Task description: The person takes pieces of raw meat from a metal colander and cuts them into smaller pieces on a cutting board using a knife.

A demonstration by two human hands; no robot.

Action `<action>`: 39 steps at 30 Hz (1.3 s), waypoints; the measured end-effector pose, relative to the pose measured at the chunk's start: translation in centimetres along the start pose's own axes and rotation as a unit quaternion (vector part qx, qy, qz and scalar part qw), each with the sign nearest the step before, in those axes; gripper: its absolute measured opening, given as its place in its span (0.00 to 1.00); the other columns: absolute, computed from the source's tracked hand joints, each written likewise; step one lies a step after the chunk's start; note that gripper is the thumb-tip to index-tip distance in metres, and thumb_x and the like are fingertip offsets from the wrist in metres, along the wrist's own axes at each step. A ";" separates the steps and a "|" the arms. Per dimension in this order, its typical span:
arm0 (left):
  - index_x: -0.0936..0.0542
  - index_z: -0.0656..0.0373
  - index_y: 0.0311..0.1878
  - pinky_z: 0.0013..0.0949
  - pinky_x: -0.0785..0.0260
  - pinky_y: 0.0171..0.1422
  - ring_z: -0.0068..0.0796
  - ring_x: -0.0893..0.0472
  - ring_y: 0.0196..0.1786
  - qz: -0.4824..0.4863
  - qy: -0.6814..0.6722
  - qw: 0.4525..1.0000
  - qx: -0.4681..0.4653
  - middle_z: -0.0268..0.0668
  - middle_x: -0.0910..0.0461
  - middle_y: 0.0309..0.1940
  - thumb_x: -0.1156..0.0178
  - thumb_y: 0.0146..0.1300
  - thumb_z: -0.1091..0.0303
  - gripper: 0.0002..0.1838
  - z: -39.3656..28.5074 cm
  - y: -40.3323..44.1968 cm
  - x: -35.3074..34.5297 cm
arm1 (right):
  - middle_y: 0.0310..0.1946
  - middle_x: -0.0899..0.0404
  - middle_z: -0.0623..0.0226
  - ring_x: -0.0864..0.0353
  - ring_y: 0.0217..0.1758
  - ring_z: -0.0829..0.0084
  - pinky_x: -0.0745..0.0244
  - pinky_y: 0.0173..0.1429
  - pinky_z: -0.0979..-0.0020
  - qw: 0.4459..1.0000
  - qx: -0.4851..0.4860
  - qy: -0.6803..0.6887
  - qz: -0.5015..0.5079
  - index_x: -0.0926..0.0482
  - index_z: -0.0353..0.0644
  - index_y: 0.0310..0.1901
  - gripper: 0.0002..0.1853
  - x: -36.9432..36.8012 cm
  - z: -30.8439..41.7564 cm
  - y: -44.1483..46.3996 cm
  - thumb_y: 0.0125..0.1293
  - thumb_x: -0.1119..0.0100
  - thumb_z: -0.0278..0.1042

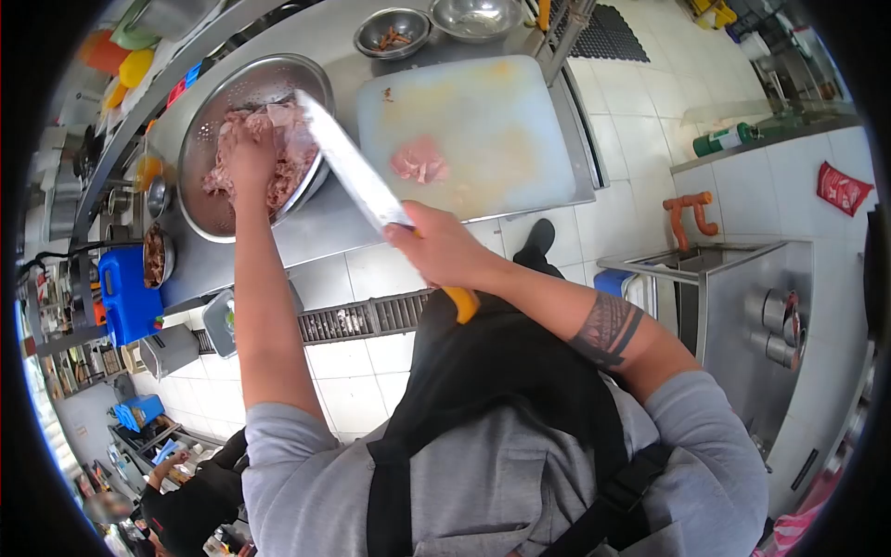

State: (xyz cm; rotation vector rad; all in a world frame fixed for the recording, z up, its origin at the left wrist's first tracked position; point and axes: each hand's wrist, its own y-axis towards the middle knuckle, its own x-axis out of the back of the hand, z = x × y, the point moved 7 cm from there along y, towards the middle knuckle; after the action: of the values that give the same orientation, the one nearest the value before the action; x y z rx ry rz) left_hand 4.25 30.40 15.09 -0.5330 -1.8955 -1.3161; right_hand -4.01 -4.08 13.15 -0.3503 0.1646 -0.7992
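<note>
My left hand (252, 160) reaches into raw meat pieces (290, 176) in a large metal colander (200, 200) at the upper left; its fingertips are buried in the meat. My right hand (434, 243) is closed round the yellow handle of a large knife (348, 162). The blade points up and left, its tip over the colander's right side. On the white cutting board (492, 111), right of the blade, lies one flat piece of pink meat (420, 161).
Behind the board are a metal bowl with brown pieces (393, 39) and another metal bowl (475, 17). A blue container (130, 295) stands at the left. A co-worker in black (200, 497) is at the lower left. A metal sink unit (756, 316) stands right.
</note>
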 end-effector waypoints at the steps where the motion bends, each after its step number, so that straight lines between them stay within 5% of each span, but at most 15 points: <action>1: 0.24 0.64 0.76 0.46 0.34 0.83 0.53 0.26 0.79 0.049 0.175 0.980 0.087 0.56 0.23 0.75 0.37 0.76 0.63 0.29 2.9 0.1 -1.2 | 0.25 0.21 0.63 0.23 0.19 0.72 0.24 0.25 0.64 1.000 0.005 -0.005 0.003 0.23 0.35 0.54 0.16 0.7 -1.1 0.0 0.83 0.43 0.42; 2: 0.26 0.65 0.77 0.47 0.30 0.78 0.57 0.22 0.74 -0.064 0.168 0.983 -0.032 0.62 0.21 0.70 0.33 0.74 0.60 0.32 2.3 0.2 0.3 | 0.25 0.21 0.63 0.24 0.19 0.72 0.25 0.24 0.65 0.999 0.013 -0.022 -0.036 0.23 0.35 0.56 0.16 2.2 -2.6 -0.2 0.83 0.43 0.42; 4: 0.17 0.64 0.67 0.50 0.26 0.72 0.57 0.17 0.67 -0.010 -0.102 0.994 -0.039 0.59 0.16 0.64 0.34 0.77 0.55 0.25 -4.5 -1.1 4.5 | 0.25 0.22 0.65 0.25 0.18 0.73 0.27 0.24 0.65 0.994 -0.009 -0.032 -0.108 0.23 0.36 0.58 0.15 5.1 -4.9 -1.6 0.83 0.42 0.41; 7: 0.15 0.61 0.61 0.51 0.24 0.66 0.59 0.17 0.59 0.236 -0.299 0.924 -0.036 0.52 0.15 0.56 0.33 0.71 0.63 0.19 -12.6 -10.0 -1.2 | 0.22 0.28 0.71 0.28 0.16 0.77 0.30 0.20 0.69 0.982 -0.087 -0.004 -0.168 0.23 0.41 0.60 0.14 9.4 -7.9 -3.9 0.85 0.44 0.42; 13: 0.12 0.63 0.52 0.52 0.20 0.63 0.58 0.13 0.52 0.229 -0.126 0.962 -0.076 0.50 0.11 0.51 0.30 0.66 0.57 0.19 -17.9 -15.0 -9.1 | 0.21 0.29 0.71 0.30 0.14 0.76 0.31 0.19 0.68 0.958 -0.106 0.025 -0.267 0.24 0.42 0.60 0.14 15.1 -10.3 -9.3 0.84 0.43 0.41; 15: 0.15 0.68 0.50 0.50 0.19 0.56 0.53 0.12 0.47 0.430 -0.153 0.888 0.053 0.50 0.12 0.39 0.28 0.60 0.60 0.22 -17.4 -15.2 -11.4 | 0.21 0.29 0.71 0.30 0.13 0.76 0.31 0.18 0.68 0.950 -0.121 0.036 -0.285 0.25 0.42 0.56 0.12 16.4 -11.6 -10.7 0.84 0.43 0.41; 18: 0.16 0.66 0.46 0.43 0.19 0.51 0.41 0.12 0.44 0.522 -0.311 0.784 0.128 0.42 0.16 0.31 0.28 0.63 0.65 0.15 -20.3 -14.5 -9.5 | 0.21 0.30 0.71 0.30 0.13 0.76 0.32 0.18 0.69 0.937 -0.144 0.060 -0.313 0.30 0.44 0.47 0.11 17.7 -12.9 -12.2 0.83 0.42 0.41; 19: 0.16 0.66 0.46 0.43 0.19 0.51 0.41 0.12 0.44 0.526 -0.310 0.783 0.119 0.42 0.16 0.31 0.28 0.63 0.65 0.15 -21.0 -14.3 -9.7 | 0.21 0.30 0.71 0.30 0.13 0.76 0.32 0.18 0.69 0.934 -0.144 0.066 -0.320 0.30 0.44 0.47 0.11 17.8 -13.2 -12.6 0.83 0.42 0.41; 21: 0.17 0.66 0.48 0.36 0.21 0.49 0.30 0.13 0.48 0.541 -0.531 0.609 0.232 0.44 0.13 0.44 0.29 0.68 0.71 0.11 -23.0 -15.0 -10.0 | 0.21 0.30 0.71 0.30 0.13 0.77 0.32 0.18 0.68 0.931 -0.142 0.070 -0.328 0.28 0.44 0.48 0.11 18.0 -13.6 -13.2 0.83 0.42 0.41; 24: 0.18 0.61 0.53 0.34 0.20 0.56 0.27 0.13 0.50 0.504 -0.652 0.494 0.277 0.36 0.15 0.46 0.30 0.70 0.73 0.12 -26.3 -14.5 -6.8 | 0.20 0.31 0.71 0.31 0.13 0.77 0.31 0.18 0.68 0.928 -0.153 0.066 -0.334 0.27 0.44 0.49 0.11 17.9 -14.3 -13.2 0.83 0.41 0.42; 28: 0.21 0.64 0.60 0.36 0.20 0.61 0.32 0.14 0.54 0.501 -0.601 0.565 0.260 0.42 0.15 0.53 0.30 0.69 0.71 0.19 -26.1 -16.5 -7.7 | 0.20 0.30 0.71 0.31 0.14 0.79 0.33 0.19 0.69 0.936 -0.149 0.037 -0.317 0.26 0.42 0.50 0.12 17.6 -13.9 -12.9 0.83 0.42 0.43; 30: 0.19 0.65 0.62 0.46 0.21 0.63 0.48 0.16 0.60 0.302 -0.268 0.914 -0.032 0.47 0.14 0.56 0.30 0.68 0.70 0.21 -24.7 -15.7 -6.5 | 0.20 0.22 0.60 0.21 0.16 0.64 0.27 0.23 0.58 0.933 -0.171 -0.100 -0.301 0.26 0.40 0.48 0.13 17.7 -12.9 -12.8 0.83 0.42 0.42; 33: 0.16 0.61 0.60 0.52 0.25 0.68 0.56 0.21 0.65 0.331 -0.331 0.882 -0.060 0.48 0.15 0.58 0.32 0.67 0.67 0.19 -25.7 -17.3 -6.4 | 0.26 0.16 0.44 0.14 0.27 0.42 0.22 0.34 0.44 0.881 -0.062 -0.373 -0.284 0.27 0.38 0.48 0.12 17.8 -12.7 -11.7 0.81 0.42 0.40; 36: 0.14 0.59 0.53 0.52 0.25 0.67 0.54 0.20 0.63 0.282 -0.397 0.870 -0.082 0.46 0.15 0.56 0.34 0.68 0.64 0.14 -27.6 -18.7 -7.8 | 0.35 0.13 0.39 0.13 0.41 0.33 0.21 0.51 0.34 0.866 -0.138 -0.431 -0.213 0.25 0.37 0.51 0.12 16.3 -9.2 -10.5 0.81 0.48 0.38; 39: 0.14 0.58 0.51 0.52 0.25 0.66 0.54 0.19 0.59 0.243 -0.362 0.892 -0.123 0.46 0.15 0.53 0.34 0.66 0.64 0.13 -28.9 -18.7 -8.8 | 0.35 0.12 0.40 0.12 0.41 0.35 0.19 0.49 0.36 0.851 -0.139 -0.475 -0.179 0.25 0.36 0.51 0.11 16.2 -8.6 -9.4 0.80 0.47 0.36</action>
State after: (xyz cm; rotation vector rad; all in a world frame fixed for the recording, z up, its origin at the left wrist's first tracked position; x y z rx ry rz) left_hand 6.68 -2.63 2.32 -1.7032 -1.9434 -1.0908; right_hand -1.54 -23.96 8.43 -1.0353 -0.7484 -0.8847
